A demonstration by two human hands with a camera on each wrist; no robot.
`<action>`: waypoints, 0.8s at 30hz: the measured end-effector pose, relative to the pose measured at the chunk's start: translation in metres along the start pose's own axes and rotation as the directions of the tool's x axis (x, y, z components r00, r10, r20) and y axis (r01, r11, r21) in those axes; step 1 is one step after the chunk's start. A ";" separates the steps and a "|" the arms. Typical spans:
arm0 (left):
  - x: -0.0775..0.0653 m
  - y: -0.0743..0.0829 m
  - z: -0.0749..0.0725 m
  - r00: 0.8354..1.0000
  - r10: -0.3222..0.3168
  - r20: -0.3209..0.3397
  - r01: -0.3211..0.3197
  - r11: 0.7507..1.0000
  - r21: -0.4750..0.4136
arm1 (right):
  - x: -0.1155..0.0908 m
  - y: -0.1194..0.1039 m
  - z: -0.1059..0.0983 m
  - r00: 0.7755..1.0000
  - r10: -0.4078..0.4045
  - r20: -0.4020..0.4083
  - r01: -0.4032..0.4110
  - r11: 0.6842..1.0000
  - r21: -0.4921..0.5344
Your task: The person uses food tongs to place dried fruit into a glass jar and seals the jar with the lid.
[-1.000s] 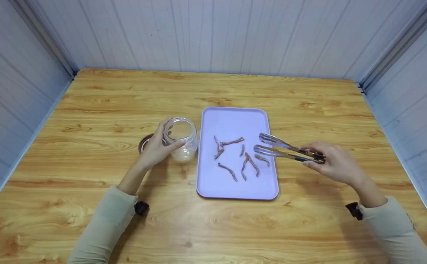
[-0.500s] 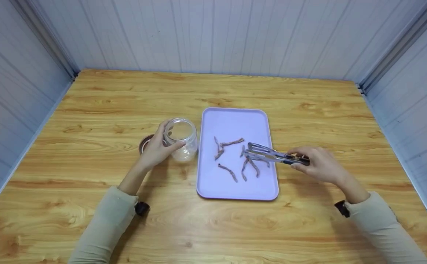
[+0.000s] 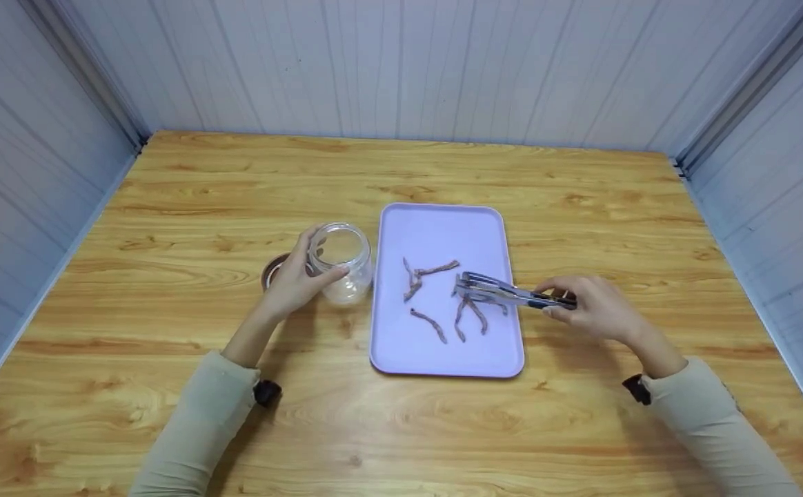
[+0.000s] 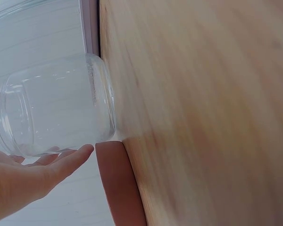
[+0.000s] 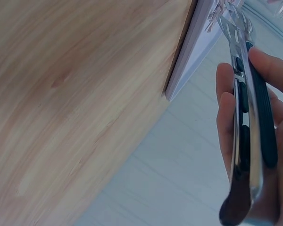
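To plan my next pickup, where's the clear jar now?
In the head view, the clear jar stands upright just left of the lavender tray, held by the left hand.

On the tabletop the jar stands between the lid at left and the tray, where strips are lying

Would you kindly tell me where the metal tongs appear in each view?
Head: the metal tongs are right of centre, gripped by the right hand, tips over the lilac tray.
Left wrist: not in the picture.
Right wrist: right side, tips near the top edge.
Landmark in all three: the lilac tray.
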State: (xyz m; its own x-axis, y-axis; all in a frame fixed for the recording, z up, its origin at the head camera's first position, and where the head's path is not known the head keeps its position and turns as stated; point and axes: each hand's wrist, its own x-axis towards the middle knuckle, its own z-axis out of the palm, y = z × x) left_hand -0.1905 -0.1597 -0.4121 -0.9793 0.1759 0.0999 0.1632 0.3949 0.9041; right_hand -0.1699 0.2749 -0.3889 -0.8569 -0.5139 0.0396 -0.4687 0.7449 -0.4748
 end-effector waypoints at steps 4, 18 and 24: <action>0.000 0.000 0.000 1.000 -0.005 0.009 0.005 1.000 -0.019 | 0.000 0.000 0.001 1.000 -0.020 -0.002 0.020 1.000 0.014; -0.010 0.031 -0.003 1.000 -0.003 0.027 0.004 0.999 -0.040 | 0.000 0.002 0.002 1.000 -0.007 0.017 0.006 0.998 0.056; -0.001 0.005 -0.001 1.000 -0.003 0.008 0.003 1.000 -0.010 | -0.001 0.002 0.001 1.000 -0.018 0.024 0.016 0.997 0.069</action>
State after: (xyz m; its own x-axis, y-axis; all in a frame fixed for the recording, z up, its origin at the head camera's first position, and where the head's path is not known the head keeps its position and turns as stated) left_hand -0.1890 -0.1589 -0.4075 -0.9787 0.1822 0.0941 0.1593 0.3865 0.9084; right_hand -0.1695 0.2766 -0.3906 -0.8431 -0.5371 0.0270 -0.4664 0.7053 -0.5339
